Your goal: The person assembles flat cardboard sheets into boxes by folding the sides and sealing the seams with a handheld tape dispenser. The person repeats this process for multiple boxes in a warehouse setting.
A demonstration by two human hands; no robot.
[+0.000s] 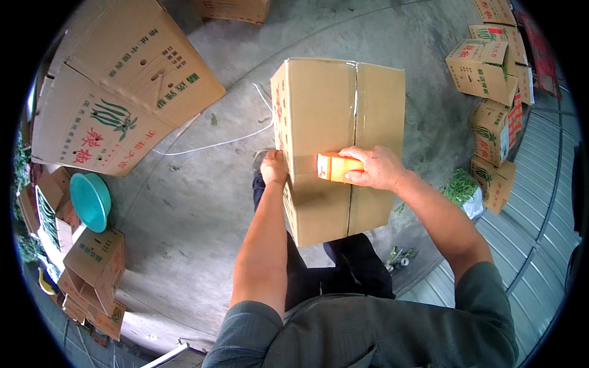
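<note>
A brown cardboard box [322, 104] stands in front of me with its long seam facing up. Clear tape runs down part of the seam, and the flaps look closed. My right hand [377, 168] is wrapped round an orange tape dispenser [339, 167], which rests across the middle of the box top. From the dispenser a faint band, perhaps clear tape, reaches to the box's left edge. At that left side my left hand [274, 167] has its fingers curled against the box; their tips are partly hidden.
A large upright cardboard carton [123, 86] stands at the left, near a teal basin [90, 201] and open boxes [95, 264]. Stacked boxes [481, 70] line the right side. Green peppers [459, 187] spill from a white bag. A white cord [215, 145] lies on the concrete floor.
</note>
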